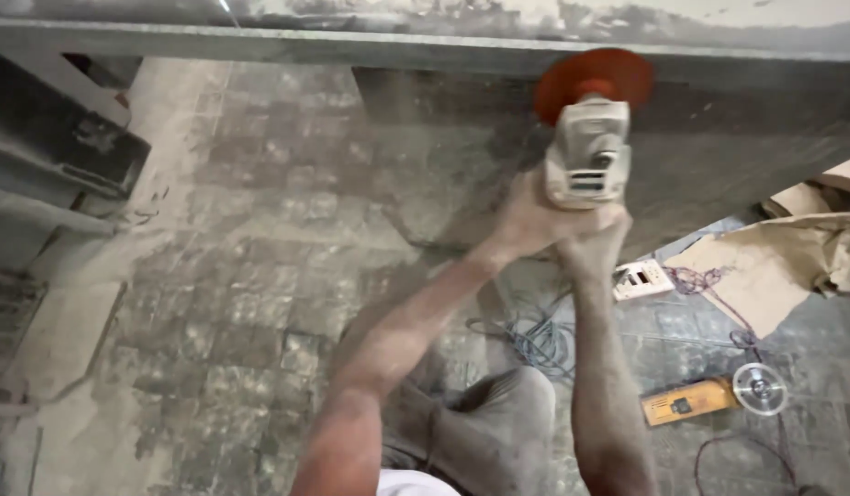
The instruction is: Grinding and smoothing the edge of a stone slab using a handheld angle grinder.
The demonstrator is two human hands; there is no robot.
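Both hands clenched on the grey angle grinder (585,156), left hand (526,220) on its near-left flank, right hand (595,243) under its tail, body's long axis pointing away from them, orange disc (595,78) at the far end against the stone slab's (425,46) edge.

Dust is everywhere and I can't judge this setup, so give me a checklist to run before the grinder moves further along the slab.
1. Both hands on grinder: left hand and right hand wrap its body: ok.
2. Orange disc at the slab edge: ok; actual contact cannot tell.
3. Disc guard: cannot tell.
4. Floor underfoot: cables, a socket board and a second grinder lie near the knee: not ok.
5. Gloves: hands bare and dusty: not ok.
6. Visibility: dust haze over the slab: not ok.
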